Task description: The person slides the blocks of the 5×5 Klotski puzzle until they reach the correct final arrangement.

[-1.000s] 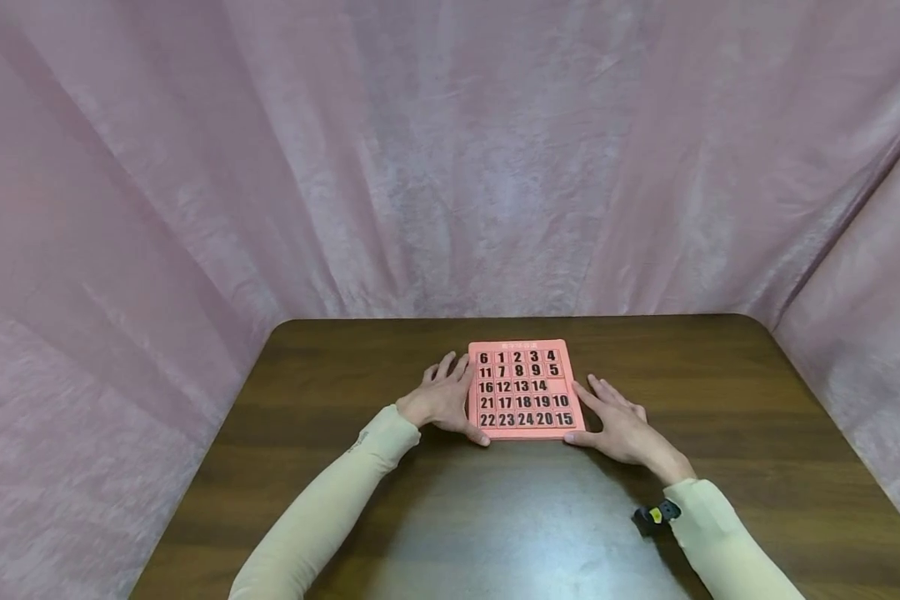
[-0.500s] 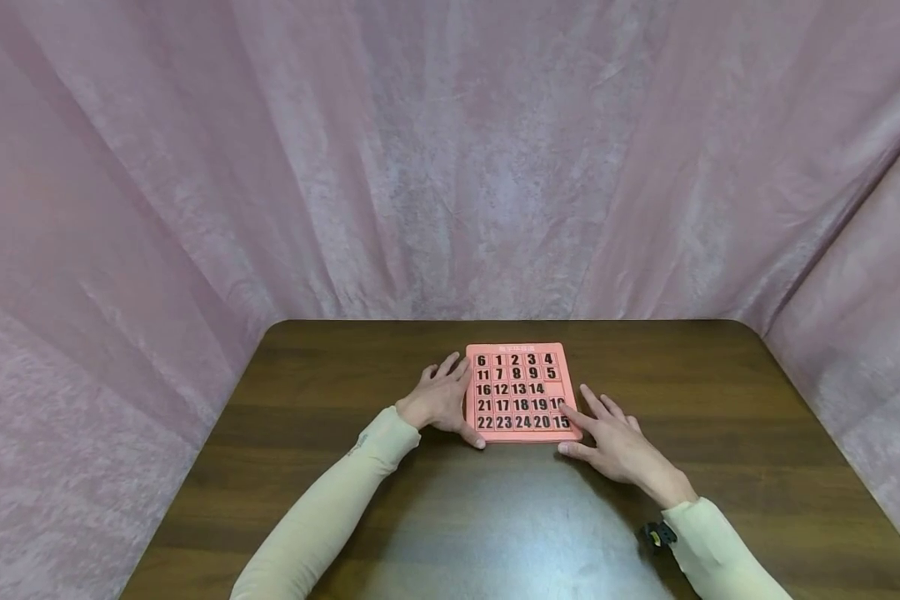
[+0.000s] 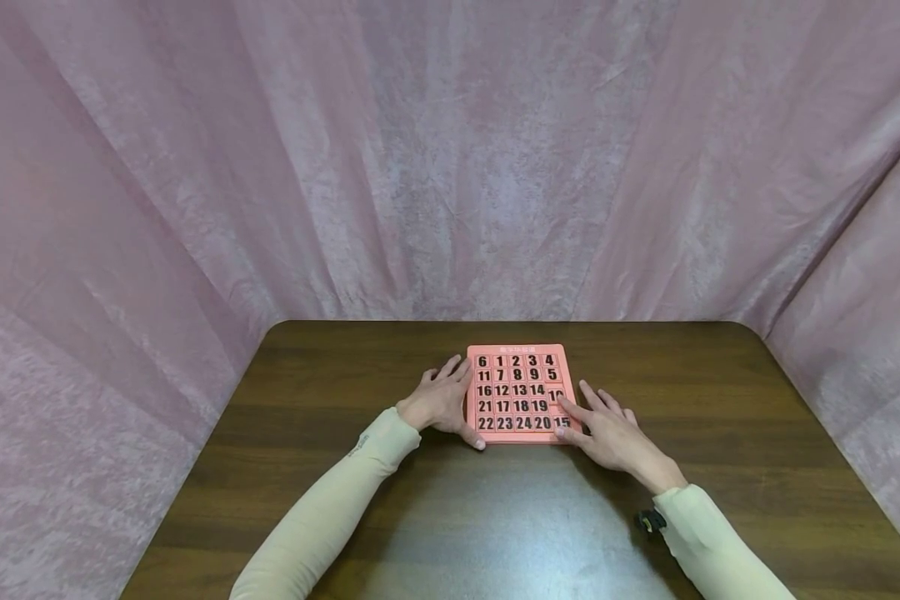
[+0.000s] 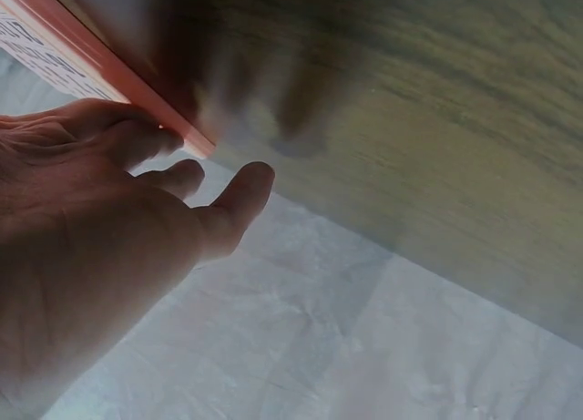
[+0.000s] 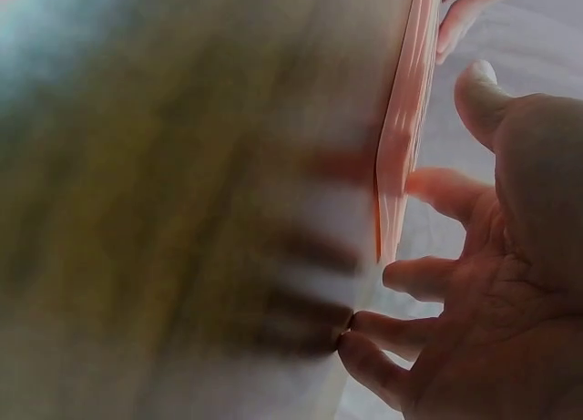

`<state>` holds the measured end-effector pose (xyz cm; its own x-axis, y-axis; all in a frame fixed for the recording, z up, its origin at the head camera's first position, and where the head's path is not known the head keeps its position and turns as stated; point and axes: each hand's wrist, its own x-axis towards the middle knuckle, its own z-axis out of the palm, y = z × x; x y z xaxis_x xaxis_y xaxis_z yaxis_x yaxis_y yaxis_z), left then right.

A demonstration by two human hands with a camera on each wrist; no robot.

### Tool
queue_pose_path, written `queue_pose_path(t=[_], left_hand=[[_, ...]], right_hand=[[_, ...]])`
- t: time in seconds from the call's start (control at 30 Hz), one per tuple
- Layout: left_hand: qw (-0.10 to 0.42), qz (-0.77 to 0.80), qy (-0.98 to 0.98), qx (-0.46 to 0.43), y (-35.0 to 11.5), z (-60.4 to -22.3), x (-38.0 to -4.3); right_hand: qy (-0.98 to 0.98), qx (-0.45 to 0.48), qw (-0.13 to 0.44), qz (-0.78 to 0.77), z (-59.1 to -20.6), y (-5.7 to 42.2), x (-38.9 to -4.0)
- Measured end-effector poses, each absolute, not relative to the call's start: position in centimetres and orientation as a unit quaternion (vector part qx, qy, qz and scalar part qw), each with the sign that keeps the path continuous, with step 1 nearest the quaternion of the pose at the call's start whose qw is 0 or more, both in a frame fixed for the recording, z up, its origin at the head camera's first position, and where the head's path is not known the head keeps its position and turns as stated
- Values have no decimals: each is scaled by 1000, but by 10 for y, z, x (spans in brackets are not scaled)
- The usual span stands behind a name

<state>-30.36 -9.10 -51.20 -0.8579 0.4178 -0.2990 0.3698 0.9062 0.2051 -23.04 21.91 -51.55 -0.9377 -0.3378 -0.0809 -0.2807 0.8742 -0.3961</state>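
Observation:
A pink sliding number puzzle (image 3: 516, 350) lies flat on the table in the head view. My left hand (image 3: 444, 403) rests along its left edge, fingers spread and thumb by the near left corner. In the left wrist view, the same hand (image 4: 100, 192) lies against the puzzle's side (image 4: 137, 92). With its index finger, my right hand (image 3: 613, 437) touches the number 10 tile (image 3: 555, 394), which sits beside 14 and slightly low. The right thumb covers part of the 15 tile (image 3: 562, 422). In the right wrist view, the remaining fingers of the right hand (image 5: 519, 247) extend loosely.
The dark wooden table (image 3: 345, 358) reaches well past the puzzle on both sides. Pink velvet curtains (image 3: 495, 167) hang behind its far edge and at the sides. A small black device (image 3: 651, 522) is at the right sleeve cuff.
My right hand has moved from the puzzle's right edge onto the tiles. The 10 tile has slid away from me into the gap beside 14. My left hand has stayed in place.

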Motion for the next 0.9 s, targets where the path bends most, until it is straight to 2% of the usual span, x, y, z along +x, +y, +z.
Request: queue_pose_path(t=[0.5, 0.9], left_hand=[[162, 64, 958, 227, -90, -514, -305], [165, 74, 956, 229, -92, -516, -308]], right_hand=[[967, -147, 84, -192, -514, 222, -239], [967, -175, 44, -180, -512, 225, -189]])
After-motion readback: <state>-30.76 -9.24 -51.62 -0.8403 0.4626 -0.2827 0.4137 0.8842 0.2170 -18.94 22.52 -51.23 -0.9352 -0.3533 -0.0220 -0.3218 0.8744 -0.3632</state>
